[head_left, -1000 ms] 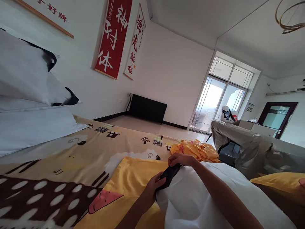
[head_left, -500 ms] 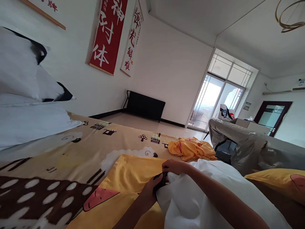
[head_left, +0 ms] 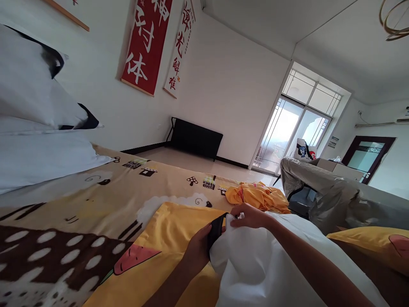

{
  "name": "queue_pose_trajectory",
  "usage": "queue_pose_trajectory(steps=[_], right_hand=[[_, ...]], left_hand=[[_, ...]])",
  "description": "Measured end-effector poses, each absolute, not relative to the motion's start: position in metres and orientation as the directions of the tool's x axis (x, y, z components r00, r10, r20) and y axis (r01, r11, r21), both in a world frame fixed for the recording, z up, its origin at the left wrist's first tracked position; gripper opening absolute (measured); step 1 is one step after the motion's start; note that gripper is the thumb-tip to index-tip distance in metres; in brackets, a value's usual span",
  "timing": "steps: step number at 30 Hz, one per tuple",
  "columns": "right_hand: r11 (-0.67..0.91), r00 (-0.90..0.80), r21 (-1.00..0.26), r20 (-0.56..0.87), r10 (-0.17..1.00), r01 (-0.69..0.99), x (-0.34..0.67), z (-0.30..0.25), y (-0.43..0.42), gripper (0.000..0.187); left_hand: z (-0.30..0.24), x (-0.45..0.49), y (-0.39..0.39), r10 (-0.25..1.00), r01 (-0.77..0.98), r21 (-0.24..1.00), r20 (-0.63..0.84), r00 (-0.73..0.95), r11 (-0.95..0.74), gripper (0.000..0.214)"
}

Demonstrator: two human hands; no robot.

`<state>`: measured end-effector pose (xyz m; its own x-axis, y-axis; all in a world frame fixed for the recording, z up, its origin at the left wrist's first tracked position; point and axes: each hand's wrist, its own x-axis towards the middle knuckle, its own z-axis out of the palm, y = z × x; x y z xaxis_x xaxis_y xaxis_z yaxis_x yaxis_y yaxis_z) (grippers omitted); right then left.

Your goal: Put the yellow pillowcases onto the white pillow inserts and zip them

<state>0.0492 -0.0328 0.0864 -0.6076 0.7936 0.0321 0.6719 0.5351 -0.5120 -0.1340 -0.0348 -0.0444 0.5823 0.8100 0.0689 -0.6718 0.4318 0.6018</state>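
Note:
A white pillow (head_left: 252, 260) with a black corner (head_left: 217, 230) lies in front of me, partly beneath my right forearm. My left hand (head_left: 200, 245) is closed around the black corner, thumb on top. Just right of it, my right hand (head_left: 249, 216) pinches the white fabric at the pillow's edge; a small white tip pokes out between its fingers. Yellow cloth with a carrot print (head_left: 179, 230) is spread flat under my left arm and beside the pillow. The undersides of both hands are hidden.
The patterned blanket (head_left: 179, 177) covers the bed. White pillows with black corners (head_left: 47, 157) are stacked at left. Crumpled orange cloth (head_left: 258, 197) lies beyond my hands. At right are a yellow pillow (head_left: 370, 243) and furniture under grey plastic (head_left: 338, 192).
My right hand has shifted slightly right and up, drawing away from my left hand. More of the black corner shows between them. The view has tilted slightly.

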Motion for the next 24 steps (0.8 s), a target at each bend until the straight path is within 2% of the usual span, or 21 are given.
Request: queue_pose_trajectory(steps=[3,6,10,13,16,18,21,24], right_hand=[[0.539,-0.570,-0.561,0.140,0.810,0.629,0.045,0.090,-0.039,0.035],[0.548,-0.528,-0.590,0.229,0.818,0.593,0.042,0.096,-0.045,0.038],[0.506,-0.436,-0.681,0.292,0.851,0.530,0.044,0.102,-0.049,0.039],[0.457,-0.302,-0.794,0.357,0.884,0.400,0.049,0.103,-0.050,0.040],[0.463,-0.219,-0.826,0.410,0.885,0.322,0.052,0.103,-0.050,0.038],[0.480,-0.237,-0.789,0.419,0.877,0.384,0.052,0.103,-0.049,0.038],[0.528,-0.318,-0.610,0.426,0.847,0.591,0.047,0.104,-0.049,0.037],[0.554,-0.363,-0.477,0.436,0.823,0.682,0.040,0.105,-0.045,0.032]], left_hand=[[-0.048,-0.130,-0.036,0.840,-0.655,0.671,0.089,0.535,0.347,0.018],[-0.049,-0.127,-0.037,0.834,-0.614,0.716,0.082,0.546,0.331,0.017],[-0.048,-0.126,-0.037,0.822,-0.624,0.711,0.114,0.558,0.325,0.024],[-0.047,-0.126,-0.036,0.805,-0.652,0.678,0.150,0.575,0.339,0.028],[-0.042,-0.128,-0.038,0.804,-0.671,0.681,0.204,0.559,0.293,0.026],[-0.034,-0.132,-0.041,0.826,-0.617,0.772,0.243,0.509,0.152,0.029],[-0.021,-0.137,-0.049,0.855,-0.414,0.907,0.268,0.444,-0.069,0.037],[-0.013,-0.137,-0.058,0.856,-0.347,0.929,0.280,0.436,-0.127,0.041]])
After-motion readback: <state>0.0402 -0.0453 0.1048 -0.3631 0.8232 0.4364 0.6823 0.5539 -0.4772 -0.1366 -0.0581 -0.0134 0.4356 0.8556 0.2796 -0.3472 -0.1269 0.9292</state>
